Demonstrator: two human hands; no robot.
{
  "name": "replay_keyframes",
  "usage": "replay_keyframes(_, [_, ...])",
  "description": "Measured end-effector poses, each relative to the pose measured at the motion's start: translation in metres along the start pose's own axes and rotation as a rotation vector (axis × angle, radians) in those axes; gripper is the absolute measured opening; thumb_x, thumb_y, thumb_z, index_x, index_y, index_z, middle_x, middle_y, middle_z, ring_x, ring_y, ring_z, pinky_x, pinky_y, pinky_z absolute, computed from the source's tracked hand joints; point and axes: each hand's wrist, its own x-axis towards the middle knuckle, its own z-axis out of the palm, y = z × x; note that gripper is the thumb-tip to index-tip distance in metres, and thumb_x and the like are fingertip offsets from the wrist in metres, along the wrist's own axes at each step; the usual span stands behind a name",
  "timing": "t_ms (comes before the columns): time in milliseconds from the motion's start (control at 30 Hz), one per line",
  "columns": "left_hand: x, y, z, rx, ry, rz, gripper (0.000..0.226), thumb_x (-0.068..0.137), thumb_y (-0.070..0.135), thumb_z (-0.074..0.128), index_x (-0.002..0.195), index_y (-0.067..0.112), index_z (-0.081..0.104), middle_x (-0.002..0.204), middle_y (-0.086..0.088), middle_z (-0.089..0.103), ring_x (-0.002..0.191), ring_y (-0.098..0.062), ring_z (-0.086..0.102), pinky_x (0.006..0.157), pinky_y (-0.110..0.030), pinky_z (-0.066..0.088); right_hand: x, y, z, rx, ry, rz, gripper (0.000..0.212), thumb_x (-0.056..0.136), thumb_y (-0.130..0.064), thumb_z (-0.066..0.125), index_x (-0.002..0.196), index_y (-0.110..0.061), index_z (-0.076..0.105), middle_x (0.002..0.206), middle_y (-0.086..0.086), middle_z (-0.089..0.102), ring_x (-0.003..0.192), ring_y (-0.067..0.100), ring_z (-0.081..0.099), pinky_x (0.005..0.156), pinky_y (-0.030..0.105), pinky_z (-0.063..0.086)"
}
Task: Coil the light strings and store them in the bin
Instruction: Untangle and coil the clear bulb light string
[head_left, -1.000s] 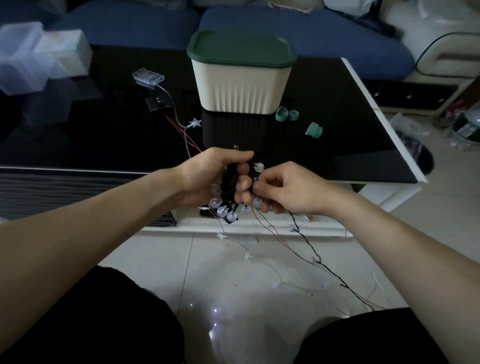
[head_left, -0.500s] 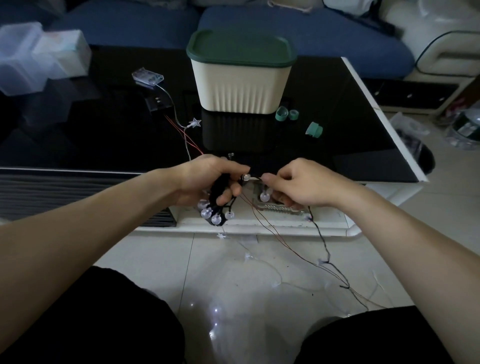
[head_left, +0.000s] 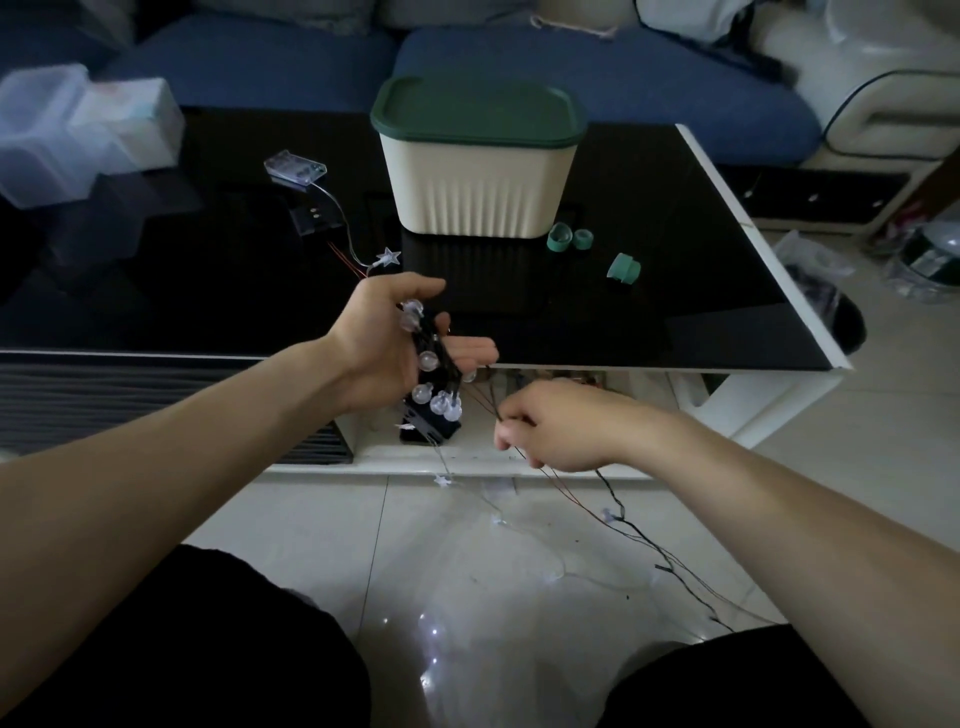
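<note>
At worktop (head_left: 727, 291) front edge, left hand (head_left: 384, 348) grips coiled black globe-bulb light string (head_left: 434, 374); right hand (head_left: 556, 423) pinches its trailing wire. Risk: floor slack snags w/ thin red wire (head_left: 566, 493), tangling. Lidded cream bin (head_left: 478, 171) shut, behind.

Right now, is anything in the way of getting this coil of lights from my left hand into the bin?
Yes. The green lid sits closed on the bin, so the coil in your left hand cannot go in yet. Its loose wire, pinched by your right hand, trails to the floor.
</note>
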Motion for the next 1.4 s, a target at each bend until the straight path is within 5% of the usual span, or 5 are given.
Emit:
replay_keyframes(200, [0.001, -0.008, 0.003, 0.092, -0.094, -0.077, 0.035, 0.094, 0.032, 0.049, 0.109, 0.001, 0.042, 0.115, -0.039, 0.062, 0.102, -0.042, 0.068, 0.086, -0.039, 0.055, -0.003, -0.018, 0.005, -0.161, 0.018, -0.085, 0.031, 0.104, -0.026, 0.047, 0.089, -0.008, 0.067, 0.077, 0.003, 0.061, 0.064, 0.012, 0.050, 0.057, 0.029, 0.038])
replay_keyframes(433, [0.005, -0.010, 0.001, 0.253, -0.007, -0.045, 0.021, 0.091, 0.028, 0.052, 0.079, 0.011, 0.050, 0.077, -0.014, 0.068, 0.056, -0.020, 0.056, 0.055, -0.025, 0.044, -0.004, -0.004, -0.012, -0.060, 0.077, 0.134, 0.029, 0.099, -0.024, 0.053, 0.095, -0.004, 0.073, 0.056, -0.002, 0.059, 0.047, 0.015, 0.048, 0.049, 0.027, 0.040])
replay_keyframes(700, [0.005, -0.010, 0.002, 0.323, 0.015, -0.039, 0.025, 0.096, 0.027, 0.049, 0.076, 0.012, 0.047, 0.072, -0.012, 0.066, 0.050, -0.019, 0.054, 0.052, -0.025, 0.041, -0.005, 0.024, -0.025, 0.574, 0.690, 0.161, 0.014, 0.096, -0.019, 0.067, 0.092, -0.014, 0.080, 0.069, 0.000, 0.075, 0.044, 0.010, 0.065, 0.045, 0.021, 0.055])
replay_keyframes(1200, [0.003, -0.005, 0.002, 0.031, 0.007, 0.002, 0.020, 0.096, 0.025, 0.048, 0.090, 0.006, 0.047, 0.109, -0.033, 0.068, 0.100, -0.038, 0.071, 0.086, -0.036, 0.058, 0.005, -0.024, 0.018, -0.157, 0.223, -0.147, 0.042, 0.096, -0.022, 0.057, 0.057, -0.012, 0.045, 0.056, 0.003, 0.046, 0.055, 0.022, 0.047, 0.055, 0.040, 0.042])
replay_keyframes(1400, [0.004, -0.013, 0.000, 0.275, -0.082, -0.087, 0.019, 0.089, 0.028, 0.053, 0.087, 0.010, 0.048, 0.081, -0.013, 0.066, 0.070, -0.024, 0.064, 0.074, -0.033, 0.052, 0.000, -0.022, 0.010, -0.072, 0.384, -0.196, 0.021, 0.094, -0.014, 0.056, 0.086, -0.014, 0.076, 0.082, -0.001, 0.071, 0.074, 0.015, 0.066, 0.066, 0.030, 0.053])
